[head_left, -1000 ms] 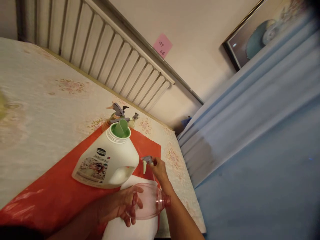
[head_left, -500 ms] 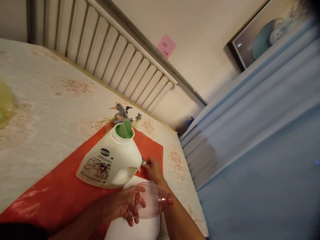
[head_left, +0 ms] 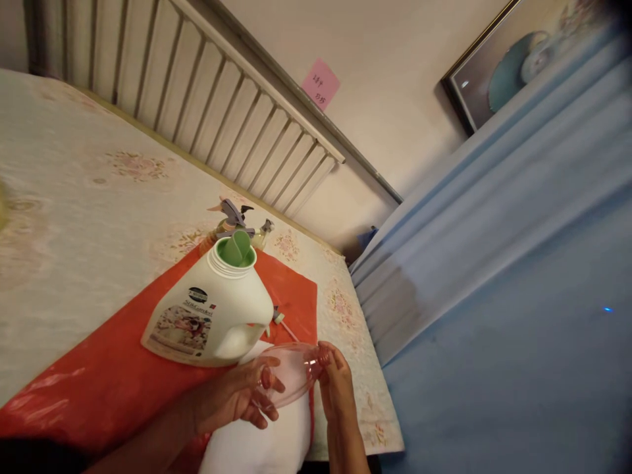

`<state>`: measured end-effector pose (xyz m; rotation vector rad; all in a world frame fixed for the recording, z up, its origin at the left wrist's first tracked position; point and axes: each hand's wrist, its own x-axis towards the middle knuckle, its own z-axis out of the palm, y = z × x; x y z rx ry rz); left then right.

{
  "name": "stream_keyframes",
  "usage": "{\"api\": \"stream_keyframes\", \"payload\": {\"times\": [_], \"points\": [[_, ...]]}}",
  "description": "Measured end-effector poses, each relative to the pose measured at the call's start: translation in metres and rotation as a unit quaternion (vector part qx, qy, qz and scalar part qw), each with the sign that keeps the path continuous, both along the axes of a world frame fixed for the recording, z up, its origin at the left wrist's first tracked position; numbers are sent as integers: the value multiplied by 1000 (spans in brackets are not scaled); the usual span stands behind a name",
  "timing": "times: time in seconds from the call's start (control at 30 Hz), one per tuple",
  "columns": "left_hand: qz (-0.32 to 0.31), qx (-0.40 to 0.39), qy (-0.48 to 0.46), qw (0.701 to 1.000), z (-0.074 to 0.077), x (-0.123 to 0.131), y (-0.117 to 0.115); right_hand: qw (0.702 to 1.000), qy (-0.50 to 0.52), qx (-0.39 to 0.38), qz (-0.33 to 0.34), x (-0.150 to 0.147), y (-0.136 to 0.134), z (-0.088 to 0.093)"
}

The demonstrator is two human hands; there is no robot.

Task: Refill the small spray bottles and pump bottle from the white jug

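Observation:
My left hand (head_left: pixel 237 398) grips the body of a clear pink plastic bottle (head_left: pixel 291 368), held on its side above the table edge. My right hand (head_left: pixel 336 388) pinches the bottle's neck with its fingers closed on it. A spray trigger head (head_left: pixel 277 318) lies on the red plastic sheet (head_left: pixel 99 382) just beyond the bottle. A large white detergent jug (head_left: pixel 212 309) with an open mouth and green spout stands on the sheet right behind my hands. A second white jug (head_left: pixel 257 441) sits below my hands.
Two spray bottles (head_left: pixel 232 220) stand behind the white jug on the floral tablecloth (head_left: pixel 74 197). A white radiator (head_left: pixel 197 99) lines the wall with a pink sticky note (head_left: pixel 320 84) above it. Blue curtains (head_left: pixel 494 230) hang at the right.
My right hand set the spray trigger head down on the red sheet and came back to the pink bottle's neck. My left hand kept hold of the bottle and lifted it a little.

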<state>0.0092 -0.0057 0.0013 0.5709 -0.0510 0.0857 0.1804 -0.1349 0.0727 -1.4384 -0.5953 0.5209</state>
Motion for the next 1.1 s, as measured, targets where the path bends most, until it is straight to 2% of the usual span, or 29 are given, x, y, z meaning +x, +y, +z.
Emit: {"api": "stream_keyframes", "payload": {"times": [0.13,0.27,0.4,0.67,0.97,1.1], "points": [[12,-13,3,1000,0,2,0,999,41,24,18,-20,-14,5],[21,-14,9,1000,-3,4,0,998,-4,10,70,-34,-15,1],[13,5,-7,1000,-4,1,-2,996,-45,-9,81,-46,-10,-1],[33,2,11,999,0,-12,-24,994,-25,-35,97,-58,-22,4],[106,59,119,985,1,-9,-37,998,-18,-24,64,-46,-39,-18],[121,56,121,984,1,-9,-36,997,-30,-20,68,-39,-40,-32]]}}
